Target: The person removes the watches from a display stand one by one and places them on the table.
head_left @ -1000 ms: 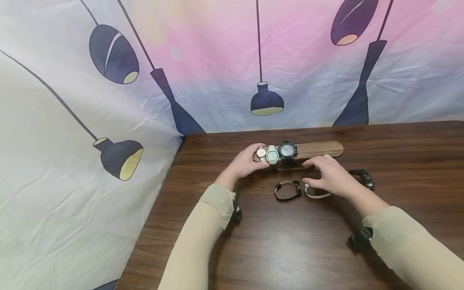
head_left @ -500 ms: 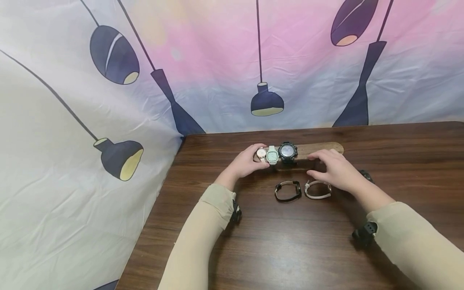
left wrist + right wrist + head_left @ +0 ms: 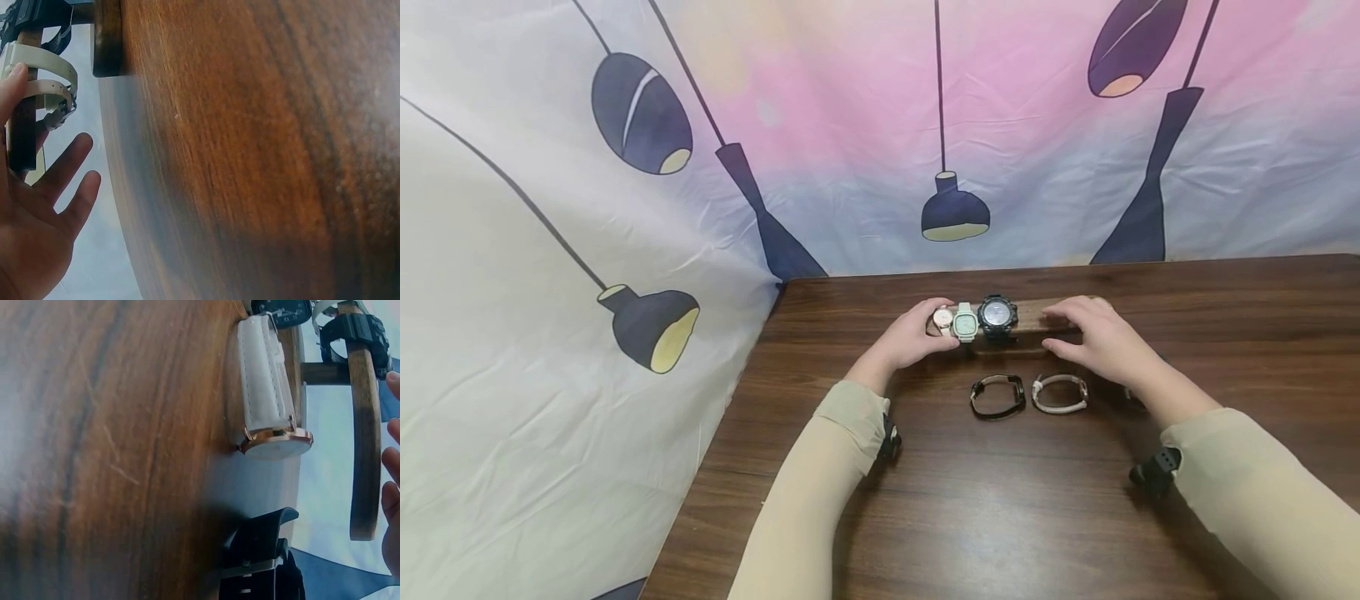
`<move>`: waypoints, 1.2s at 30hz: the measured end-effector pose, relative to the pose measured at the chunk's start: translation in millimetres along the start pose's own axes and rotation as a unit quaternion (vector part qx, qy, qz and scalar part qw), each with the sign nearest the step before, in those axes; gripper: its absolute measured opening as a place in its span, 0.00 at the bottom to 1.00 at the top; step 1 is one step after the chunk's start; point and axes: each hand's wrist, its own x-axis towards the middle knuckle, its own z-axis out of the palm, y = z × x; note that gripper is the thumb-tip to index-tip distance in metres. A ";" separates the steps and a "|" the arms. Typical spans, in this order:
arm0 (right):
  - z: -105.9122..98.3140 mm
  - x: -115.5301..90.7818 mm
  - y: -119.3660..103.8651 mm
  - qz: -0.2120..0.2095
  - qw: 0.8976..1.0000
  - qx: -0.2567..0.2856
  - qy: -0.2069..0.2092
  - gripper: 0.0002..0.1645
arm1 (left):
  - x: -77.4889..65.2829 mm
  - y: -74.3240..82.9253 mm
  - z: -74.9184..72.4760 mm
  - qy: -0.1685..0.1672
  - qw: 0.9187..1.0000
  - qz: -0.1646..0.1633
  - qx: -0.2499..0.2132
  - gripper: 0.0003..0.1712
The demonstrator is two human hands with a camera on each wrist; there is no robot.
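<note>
A wooden watch stand near the table's back bears three watches: a small pale-strapped one, a mint-green square one and a chunky black one. My left hand grips the stand's left end around the small watch; the left wrist view has the thumb on a pale strap and two fingers spread. My right hand hovers at the bar's right end, thumb and fingers apart, nothing between them. On the table before the stand lie a thin black-banded watch and a white-strapped, rose-gold watch.
Another black watch lies on the table, mostly hidden under my right forearm in the head view. Behind the brown wooden table hangs a cloth printed with lamps. Dark wrist cameras are strapped on both wrists.
My right hand has moved from over the white-strapped watch up and right to the stand's right end, uncovering that watch; the forearm now covers the far-right black watch. My left hand stays put.
</note>
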 end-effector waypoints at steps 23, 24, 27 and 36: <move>-4.4 12.1 8.2 0.063 0.997 -0.038 -0.013 0.27 | -1.1 3.3 -0.3 -0.003 1.000 -0.006 0.003 0.36; -4.5 12.6 8.7 0.063 0.997 -0.038 -0.017 0.28 | -1.0 3.3 -0.2 -0.002 1.000 -0.005 0.004 0.36; -3.3 14.1 10.6 0.065 0.997 -0.033 -0.025 0.28 | -1.0 3.3 -0.3 -0.001 1.000 -0.005 0.008 0.36; 1.4 18.1 12.3 0.064 0.997 -0.024 -0.034 0.28 | -0.5 4.0 -1.5 -0.001 1.000 -0.006 0.008 0.36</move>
